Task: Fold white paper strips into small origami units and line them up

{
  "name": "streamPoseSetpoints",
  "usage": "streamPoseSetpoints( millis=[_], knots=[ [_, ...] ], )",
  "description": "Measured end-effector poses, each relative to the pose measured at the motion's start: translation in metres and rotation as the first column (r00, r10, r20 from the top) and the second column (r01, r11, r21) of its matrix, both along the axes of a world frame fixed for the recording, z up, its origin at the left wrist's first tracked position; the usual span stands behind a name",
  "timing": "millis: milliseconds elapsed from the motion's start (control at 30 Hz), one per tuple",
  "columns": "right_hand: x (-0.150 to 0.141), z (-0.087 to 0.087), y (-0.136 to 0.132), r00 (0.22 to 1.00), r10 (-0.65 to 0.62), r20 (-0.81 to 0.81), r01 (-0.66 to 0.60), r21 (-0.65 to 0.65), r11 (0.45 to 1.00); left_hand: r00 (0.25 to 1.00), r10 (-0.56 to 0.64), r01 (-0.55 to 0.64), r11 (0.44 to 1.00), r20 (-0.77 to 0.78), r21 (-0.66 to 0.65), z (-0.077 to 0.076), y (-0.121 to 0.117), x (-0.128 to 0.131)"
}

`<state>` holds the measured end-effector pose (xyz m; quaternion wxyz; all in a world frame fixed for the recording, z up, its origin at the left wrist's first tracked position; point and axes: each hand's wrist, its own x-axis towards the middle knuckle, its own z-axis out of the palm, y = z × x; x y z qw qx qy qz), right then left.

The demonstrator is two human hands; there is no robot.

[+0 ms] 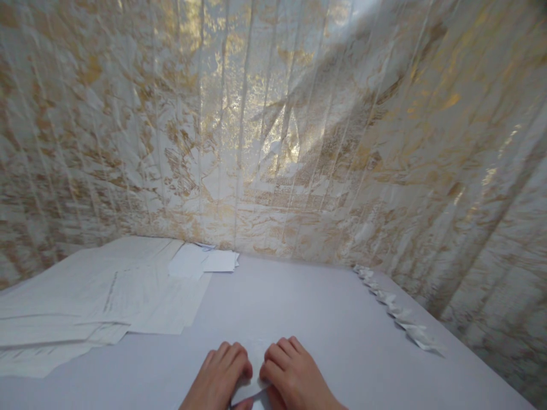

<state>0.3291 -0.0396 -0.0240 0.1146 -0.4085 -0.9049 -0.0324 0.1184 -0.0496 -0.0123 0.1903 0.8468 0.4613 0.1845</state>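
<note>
A small piece of white paper (pixel 250 389) sits low in the view, at the near side of the table, between my two hands. My left hand (pixel 224 373) grips its left side, fingers curled and the thumb underneath near the bottom edge. On the other side my right hand (pixel 293 370) has its fingers bent over the paper's right part, the thumb tucked below. The paper's lower edge looks lifted or folded, and much of it is hidden by my fingers.
Printed paper sheets (pixel 141 290) are spread over the table's left side, with small blank paper pieces (pixel 220 261) at their far corner. Several folded paper pieces (pixel 395 310) stand in a row along the right edge. A patterned curtain (pixel 273 125) hangs behind the white table (pixel 282 296).
</note>
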Motion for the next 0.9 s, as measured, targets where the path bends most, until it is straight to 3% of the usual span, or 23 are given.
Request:
streamPoseSetpoints(
  millis=[133,300,667,900],
  knots=[
    [0.008,0.018,-0.002,0.979,-0.005,-0.205,-0.043,-0.224,0.974,0.999,-0.021,0.023,0.999,-0.049,0.028,0.005,0.002,-0.004],
    [0.012,0.027,0.000,0.883,-0.271,-0.383,0.113,-0.386,0.916,0.999,0.043,-0.041,0.986,-0.006,0.160,0.006,0.002,-0.005],
    [-0.004,0.025,0.001,0.900,-0.371,-0.229,0.291,-0.319,0.902,0.983,0.089,-0.066,0.987,-0.161,0.146,0.011,0.003,0.003],
    [-0.008,0.028,-0.002,0.912,-0.372,-0.172,0.312,-0.300,0.901,0.986,0.098,-0.073,0.980,-0.133,0.185,0.005,0.003,0.005]
  ],
)
